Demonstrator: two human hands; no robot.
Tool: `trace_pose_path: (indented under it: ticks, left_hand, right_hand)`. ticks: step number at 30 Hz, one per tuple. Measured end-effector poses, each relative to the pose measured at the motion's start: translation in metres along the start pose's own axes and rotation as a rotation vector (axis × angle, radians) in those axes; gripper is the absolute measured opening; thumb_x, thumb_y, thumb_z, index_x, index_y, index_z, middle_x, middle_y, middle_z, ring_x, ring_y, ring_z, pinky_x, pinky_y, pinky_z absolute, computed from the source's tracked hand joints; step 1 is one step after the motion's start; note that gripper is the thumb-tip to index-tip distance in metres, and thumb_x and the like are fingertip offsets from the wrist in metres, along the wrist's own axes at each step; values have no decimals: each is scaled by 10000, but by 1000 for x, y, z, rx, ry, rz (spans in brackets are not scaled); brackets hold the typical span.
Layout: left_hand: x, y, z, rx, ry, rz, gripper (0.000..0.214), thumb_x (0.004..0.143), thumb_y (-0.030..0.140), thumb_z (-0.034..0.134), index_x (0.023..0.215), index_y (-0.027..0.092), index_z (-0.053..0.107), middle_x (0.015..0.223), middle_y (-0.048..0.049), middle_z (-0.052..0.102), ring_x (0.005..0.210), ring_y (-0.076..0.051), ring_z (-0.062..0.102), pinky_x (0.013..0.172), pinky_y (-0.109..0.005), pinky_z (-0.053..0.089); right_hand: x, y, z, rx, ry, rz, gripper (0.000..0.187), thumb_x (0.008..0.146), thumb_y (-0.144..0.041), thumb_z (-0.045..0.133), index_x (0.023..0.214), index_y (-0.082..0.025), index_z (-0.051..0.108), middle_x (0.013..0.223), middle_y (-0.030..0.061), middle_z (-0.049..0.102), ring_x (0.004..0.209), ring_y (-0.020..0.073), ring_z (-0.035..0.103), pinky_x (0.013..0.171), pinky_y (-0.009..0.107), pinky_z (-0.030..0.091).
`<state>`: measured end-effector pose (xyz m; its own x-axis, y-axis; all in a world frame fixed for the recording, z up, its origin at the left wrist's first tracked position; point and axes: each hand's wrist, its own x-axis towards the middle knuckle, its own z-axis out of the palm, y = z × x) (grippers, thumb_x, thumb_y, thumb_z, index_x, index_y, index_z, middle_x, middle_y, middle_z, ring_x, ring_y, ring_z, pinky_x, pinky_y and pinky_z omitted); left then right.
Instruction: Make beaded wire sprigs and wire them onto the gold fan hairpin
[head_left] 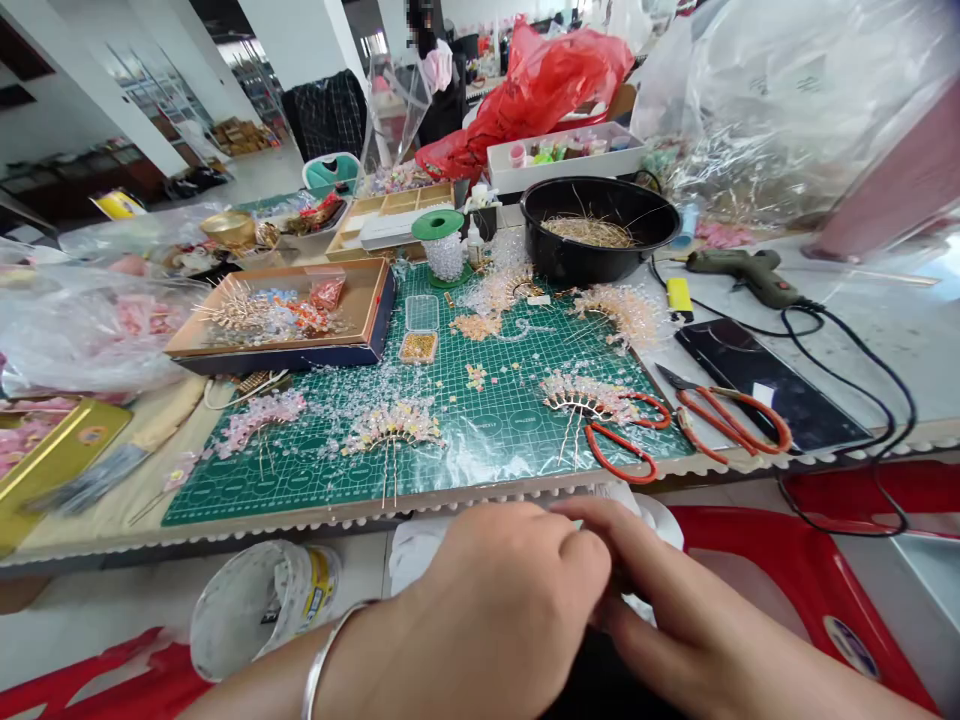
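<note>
My left hand point(499, 600) and my right hand point(675, 610) meet below the table's front edge, over my lap. Both have their fingers curled and pressed together at the fingertips; what they pinch is hidden. A silver bangle point(322, 660) circles my left wrist. Something white point(420, 545) lies under the hands. Just beyond them the green cutting mat point(480, 400) carries beaded hair combs point(390, 425) and loose clear beads.
Orange-handled scissors point(731, 415) and pliers point(626, 440) lie at the mat's right, beside a dark phone point(765, 375), a glue gun point(742, 270) and its cable. A black bowl point(600, 225), a brown tray point(292, 315), plastic bags and a white bucket point(255, 605) surround the mat.
</note>
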<state>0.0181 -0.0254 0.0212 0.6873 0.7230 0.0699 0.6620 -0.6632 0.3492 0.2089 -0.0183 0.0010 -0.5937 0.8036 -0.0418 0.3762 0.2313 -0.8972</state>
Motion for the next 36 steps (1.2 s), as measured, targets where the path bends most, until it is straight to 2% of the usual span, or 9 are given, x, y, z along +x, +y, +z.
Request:
trace_pose_path:
  ticks: [2,6,10,14,16,20,24,28,36]
  left_hand:
    - [1,-7,-6,-58,-2,-68,206,970,156,479,853,162,650,778,-42,698,667,-193,634,629,-324,461]
    - [5,-24,-24,-143,47,-188,209,1012,227,519,878,199,677,782,8,721,707,-155,638,663,-275,430]
    - [9,-40,-43,-139,109,-390,232,965,191,535,768,210,657,721,35,685,683,-134,600,642,-255,403]
    - [5,-47,-46,-281,354,-668,218,970,280,541,799,205,653,649,30,590,590,-125,520,576,-245,408]
    - [5,-43,-37,-496,322,-745,222,967,316,551,818,197,666,634,27,586,576,-125,528,565,-239,431]
    - [15,-25,-7,-929,0,-717,217,955,287,557,899,167,730,758,-21,718,642,-133,619,649,-262,511]
    - [33,-11,15,-1139,139,-617,267,941,369,635,1051,159,759,962,-82,772,790,-167,674,783,-314,554]
    - [46,-9,19,-1240,265,-566,258,927,388,666,896,156,775,919,-86,759,781,-171,651,765,-312,547]
    - [53,-10,13,-1441,200,-588,204,908,329,703,839,145,762,833,-57,724,664,-106,571,605,-241,440]
  right_hand:
    - [-1,9,0,111,-20,160,209,963,-361,489,1043,-224,624,869,46,669,801,180,663,682,253,577]
    - [-13,35,-3,291,45,375,428,981,-623,506,829,-224,546,660,-46,405,576,116,359,504,216,330]
    - [-23,51,-9,516,159,500,476,906,-671,616,804,-214,532,594,-68,378,543,102,287,507,227,246]
    - [-20,54,-13,880,296,503,449,870,-603,712,783,-207,519,561,-100,268,509,74,182,485,227,150]
    - [-16,51,-13,965,345,456,452,862,-588,727,774,-208,499,590,-105,236,509,66,143,470,226,135]
    - [-7,45,-8,961,367,411,475,863,-599,716,756,-211,464,597,-103,255,498,60,150,452,219,154]
    - [-5,42,-1,889,331,410,462,873,-607,710,769,-207,504,560,-98,324,460,62,298,454,208,252]
    - [-11,38,1,680,341,434,450,891,-639,663,807,-205,580,611,-43,519,508,96,453,502,227,369]
    - [-23,35,-5,415,331,357,457,925,-667,579,833,-221,616,606,-11,606,554,139,526,569,267,415]
